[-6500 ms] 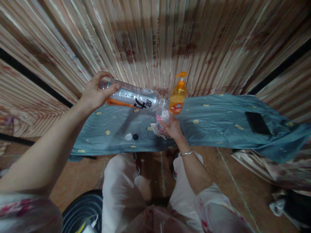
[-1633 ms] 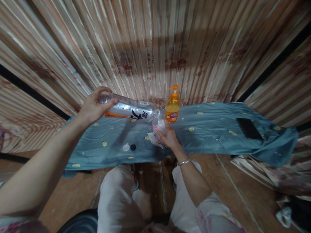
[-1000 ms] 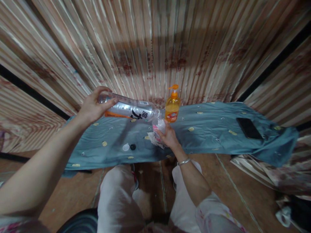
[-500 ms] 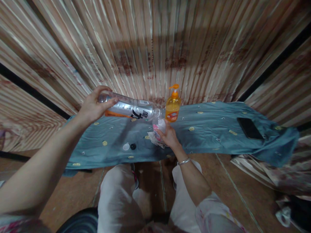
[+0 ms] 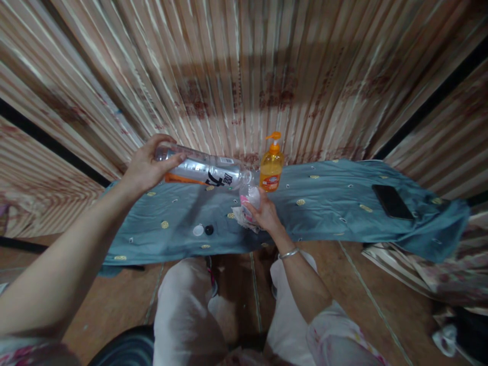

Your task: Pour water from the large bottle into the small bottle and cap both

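Observation:
My left hand (image 5: 150, 163) is wrapped round the base of a large clear plastic bottle (image 5: 202, 166) with a black-marked label. The bottle lies tilted nearly level, its mouth at the top of a smaller clear bottle (image 5: 246, 192) with pink on it. My right hand (image 5: 264, 211) grips that small bottle, which stands upright over a crumpled whitish tissue or cloth (image 5: 241, 217). Whether the two mouths touch is too small to tell. A white cap (image 5: 198, 230) and a black cap (image 5: 209, 230) lie to the left of the small bottle.
An orange pump bottle (image 5: 271, 170) stands just behind my right hand. Farther right, a black phone (image 5: 392, 202) lies on the blue-green tablecloth (image 5: 324, 213). A striped curtain (image 5: 229, 76) hangs behind the table, and dark poles (image 5: 438, 96) slant at both sides.

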Motion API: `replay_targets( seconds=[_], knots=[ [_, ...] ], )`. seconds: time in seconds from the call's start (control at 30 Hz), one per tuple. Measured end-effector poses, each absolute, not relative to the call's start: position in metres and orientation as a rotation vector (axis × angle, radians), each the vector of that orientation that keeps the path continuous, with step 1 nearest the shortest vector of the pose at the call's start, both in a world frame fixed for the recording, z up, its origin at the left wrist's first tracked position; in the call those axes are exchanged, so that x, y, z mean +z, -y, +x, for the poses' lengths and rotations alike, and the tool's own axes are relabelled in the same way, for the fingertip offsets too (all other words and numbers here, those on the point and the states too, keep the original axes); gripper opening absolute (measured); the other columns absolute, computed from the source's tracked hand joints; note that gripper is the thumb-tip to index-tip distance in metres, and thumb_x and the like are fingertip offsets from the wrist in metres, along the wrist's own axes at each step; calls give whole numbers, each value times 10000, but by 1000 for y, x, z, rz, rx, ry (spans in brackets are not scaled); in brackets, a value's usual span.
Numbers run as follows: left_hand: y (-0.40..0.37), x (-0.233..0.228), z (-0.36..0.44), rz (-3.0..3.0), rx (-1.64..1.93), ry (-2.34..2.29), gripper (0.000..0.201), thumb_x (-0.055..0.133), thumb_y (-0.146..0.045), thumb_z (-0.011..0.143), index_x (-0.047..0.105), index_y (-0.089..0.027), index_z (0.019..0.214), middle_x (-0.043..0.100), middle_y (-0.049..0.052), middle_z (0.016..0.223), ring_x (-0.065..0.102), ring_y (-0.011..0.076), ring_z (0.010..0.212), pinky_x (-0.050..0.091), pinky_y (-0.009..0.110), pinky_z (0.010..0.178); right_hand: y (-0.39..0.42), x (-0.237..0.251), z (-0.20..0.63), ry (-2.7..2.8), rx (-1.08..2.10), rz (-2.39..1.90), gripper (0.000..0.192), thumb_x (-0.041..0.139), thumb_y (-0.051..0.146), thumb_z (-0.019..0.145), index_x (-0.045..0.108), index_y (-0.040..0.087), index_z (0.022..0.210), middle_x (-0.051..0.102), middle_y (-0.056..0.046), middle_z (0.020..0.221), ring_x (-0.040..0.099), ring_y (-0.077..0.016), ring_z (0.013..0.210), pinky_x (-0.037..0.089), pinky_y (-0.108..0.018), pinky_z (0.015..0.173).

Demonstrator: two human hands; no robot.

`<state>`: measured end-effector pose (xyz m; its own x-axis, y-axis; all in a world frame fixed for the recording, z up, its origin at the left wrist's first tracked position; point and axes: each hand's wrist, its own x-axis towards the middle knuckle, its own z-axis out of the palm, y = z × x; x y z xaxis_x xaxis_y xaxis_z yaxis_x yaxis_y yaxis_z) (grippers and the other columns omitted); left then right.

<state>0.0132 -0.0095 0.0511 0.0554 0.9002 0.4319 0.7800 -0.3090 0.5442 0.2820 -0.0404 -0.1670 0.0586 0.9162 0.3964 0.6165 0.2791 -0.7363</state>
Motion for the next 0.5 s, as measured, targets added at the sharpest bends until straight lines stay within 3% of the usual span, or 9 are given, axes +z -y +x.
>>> replay_targets(
  seconds=[0.5],
  knots=[
    [9,51,12,2132,1102,-1715,614,652,-619,614,609,-197,1058,698,64,1013,578,194,853,447,334,808,41,-167,282,1649,426,-1410,677,628,462,859,400,141,1409,651,-199,1251,660,-328,1116,533,-468,939]
  ],
)
